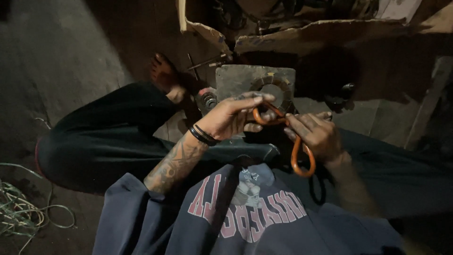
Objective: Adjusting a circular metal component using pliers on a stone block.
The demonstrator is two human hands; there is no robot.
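Note:
I sit on the floor with my legs folded, in dim light. My left hand, with black bands on the wrist, pinches the upper end of a coil of orange copper wire. My right hand grips the same coil lower down, and its loop hangs below my fingers. Just beyond my hands lies a grey square metal plate with a round wound core on it.
A small round metal part lies next to my bare foot. Torn cardboard stands behind the plate. A tangle of pale green wire lies on the floor at lower left. A dark round object sits right of the plate.

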